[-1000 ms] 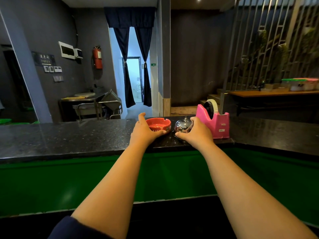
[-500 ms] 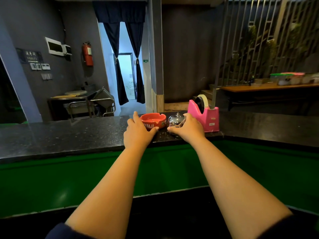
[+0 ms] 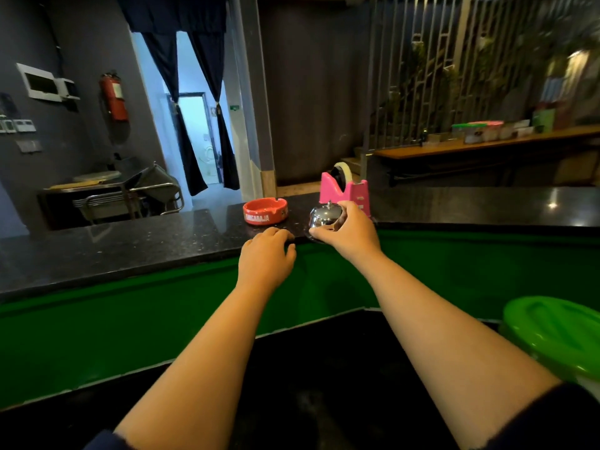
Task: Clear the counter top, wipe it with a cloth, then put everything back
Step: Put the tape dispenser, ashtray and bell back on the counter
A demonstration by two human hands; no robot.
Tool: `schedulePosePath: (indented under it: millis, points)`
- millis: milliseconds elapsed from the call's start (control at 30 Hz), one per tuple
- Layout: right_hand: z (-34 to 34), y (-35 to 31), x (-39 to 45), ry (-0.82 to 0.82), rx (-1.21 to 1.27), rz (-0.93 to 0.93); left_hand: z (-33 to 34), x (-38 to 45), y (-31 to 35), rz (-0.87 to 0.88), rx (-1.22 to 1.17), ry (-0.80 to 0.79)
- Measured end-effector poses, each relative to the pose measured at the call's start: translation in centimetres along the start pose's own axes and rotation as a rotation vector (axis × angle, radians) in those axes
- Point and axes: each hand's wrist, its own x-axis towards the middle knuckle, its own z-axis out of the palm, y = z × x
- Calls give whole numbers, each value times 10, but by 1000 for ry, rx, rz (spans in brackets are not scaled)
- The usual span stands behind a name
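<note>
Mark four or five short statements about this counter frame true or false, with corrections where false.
1. The right hand grips the silver bell. True.
2. The left hand holds the red ashtray. False: it rests at the counter edge, apart from the ashtray.
3. The pink tape dispenser stands behind the bell. True.
4. The ashtray is right of the bell. False: it is left of it.
</note>
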Motion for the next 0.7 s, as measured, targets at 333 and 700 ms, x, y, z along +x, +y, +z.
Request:
schedulePosePath:
  millis: [333, 700]
  points:
    - [-121, 67, 7, 166, -131, 120, 36, 20, 102, 235, -161, -20]
    - [-136, 123, 91, 111, -200, 207, 103, 82, 153, 289, 1, -154]
